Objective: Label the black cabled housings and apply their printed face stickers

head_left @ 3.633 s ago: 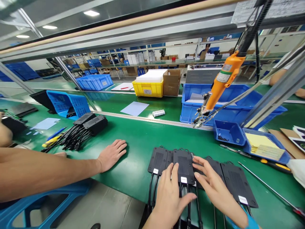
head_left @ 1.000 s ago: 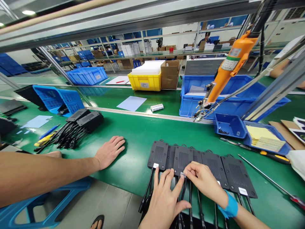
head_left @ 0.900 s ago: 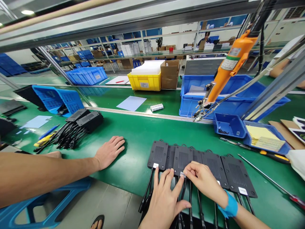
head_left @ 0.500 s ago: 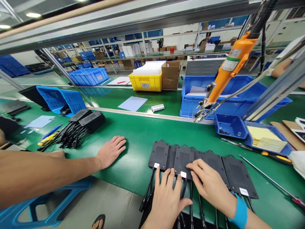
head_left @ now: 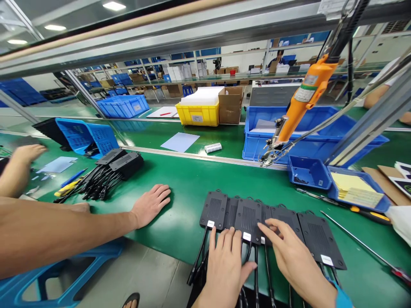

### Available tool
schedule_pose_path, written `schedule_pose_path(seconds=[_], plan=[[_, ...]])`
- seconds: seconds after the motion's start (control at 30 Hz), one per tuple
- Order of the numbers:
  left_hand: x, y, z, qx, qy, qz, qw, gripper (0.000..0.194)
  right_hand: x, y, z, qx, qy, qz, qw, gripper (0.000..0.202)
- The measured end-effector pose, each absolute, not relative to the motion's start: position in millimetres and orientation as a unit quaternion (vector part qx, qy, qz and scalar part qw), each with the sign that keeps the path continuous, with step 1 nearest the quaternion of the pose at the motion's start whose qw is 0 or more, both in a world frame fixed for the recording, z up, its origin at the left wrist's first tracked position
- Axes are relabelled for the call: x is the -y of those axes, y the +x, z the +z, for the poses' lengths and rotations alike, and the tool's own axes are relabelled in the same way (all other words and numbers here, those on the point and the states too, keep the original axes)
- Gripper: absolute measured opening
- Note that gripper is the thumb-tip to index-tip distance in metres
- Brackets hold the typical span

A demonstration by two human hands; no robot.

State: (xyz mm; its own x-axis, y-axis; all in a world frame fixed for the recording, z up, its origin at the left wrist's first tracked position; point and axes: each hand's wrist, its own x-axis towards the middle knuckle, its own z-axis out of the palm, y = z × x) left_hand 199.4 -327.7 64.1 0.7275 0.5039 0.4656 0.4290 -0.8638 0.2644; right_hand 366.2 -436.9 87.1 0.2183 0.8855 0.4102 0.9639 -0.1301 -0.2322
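Several flat black ribbed modules [head_left: 248,216] lie in an overlapping row on the green bench [head_left: 180,196], with black cables hanging toward the near edge. White labels mark some lower ends. My left hand [head_left: 224,261] rests palm down over the cables, fingers spread, its tips at the lower ends of the leftmost modules. My right hand [head_left: 290,254], a blue band at its wrist, is over the middle of the row. Its fingers are apart, and the index fingertip touches the edge of a labelled module. Neither hand grips anything.
Another person's hand [head_left: 151,206] lies on the bench at left, near a cabled module pile [head_left: 123,162]. An orange electric screwdriver [head_left: 303,98] hangs at right above a small blue bin [head_left: 310,171]. A long screwdriver [head_left: 358,240] lies to the right.
My right hand has moved slightly right and down, uncovering another white label. My left hand stays nearly in place. At far left, another person's hand has come up into view.
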Motion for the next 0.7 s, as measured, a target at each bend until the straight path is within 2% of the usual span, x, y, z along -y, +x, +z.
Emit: schedule_pose_path(seconds=[0.13, 0.23, 0.37, 0.5, 0.6, 0.63, 0.7], plan=[[320.5, 197.7, 74.4, -0.241, 0.931, 0.239, 0.136, 0.088, 433.0, 352.1, 88.8, 0.52, -0.805, 0.132, 0.254, 0.059], [321.3, 197.6, 77.0, -0.228, 0.918, 0.255, 0.2, 0.09, 430.3, 344.7, 93.4, 0.477, -0.798, 0.234, 0.285, 0.073], [337.5, 198.2, 69.9, -0.19, 0.904, 0.291, 0.25, 0.088, 429.2, 345.4, 95.8, 0.414, -0.789, 0.301, 0.339, 0.087], [354.7, 200.4, 71.1, -0.125, 0.904, 0.287, 0.291, 0.095, 429.0, 345.8, 95.9, 0.332, -0.761, 0.317, 0.459, 0.101], [342.2, 201.1, 90.1, -0.064, 0.909, 0.247, 0.328, 0.092, 433.8, 342.3, 101.9, 0.216, -0.694, 0.401, 0.558, 0.083], [331.9, 200.9, 97.4, -0.079, 0.916, 0.245, 0.309, 0.087, 436.5, 341.6, 105.0, 0.176, -0.659, 0.437, 0.586, 0.074], [305.7, 200.1, 108.5, -0.202, 0.924, 0.256, 0.198, 0.077, 442.5, 342.3, 111.3, 0.118, -0.581, 0.499, 0.631, 0.06]])
